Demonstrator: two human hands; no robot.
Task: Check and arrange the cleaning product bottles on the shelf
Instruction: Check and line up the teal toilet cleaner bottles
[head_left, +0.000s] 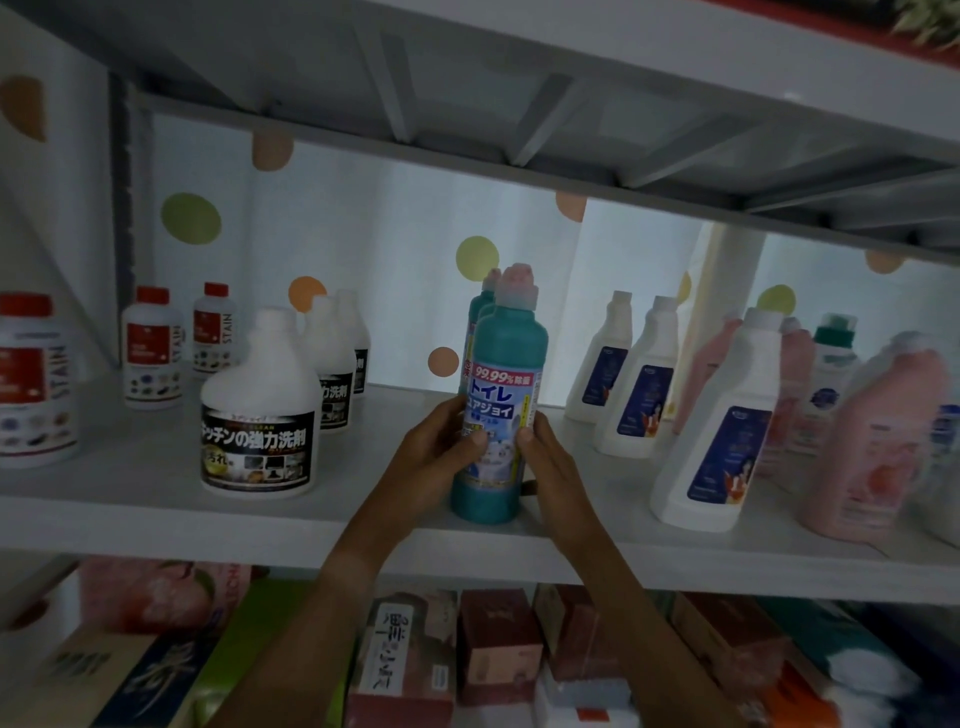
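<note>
Two hands (441, 447) (550, 462) gripping teal bottle (506, 353) at shelf (208, 525) edge

1. A teal bottle (498, 415) with a pale cap stands near the front edge of the white shelf (156, 519), at the centre of the view.
2. The left hand (436, 457) clasps it at 9 o'clock and the right hand (550, 462) at 3 o'clock, thumbs across the label.
3. More teal bottles (480, 312) stand just behind it, toward 12 o'clock.
4. At 9 o'clock stands a squat white bottle with a black label (260, 410), with red-capped white bottles (153, 348) farther out.
5. At 3 o'clock stand white bottles with blue labels (717, 426) and pink bottles (872, 447).
6. At 6 o'clock, below the shelf, lie boxes (498, 644).
</note>
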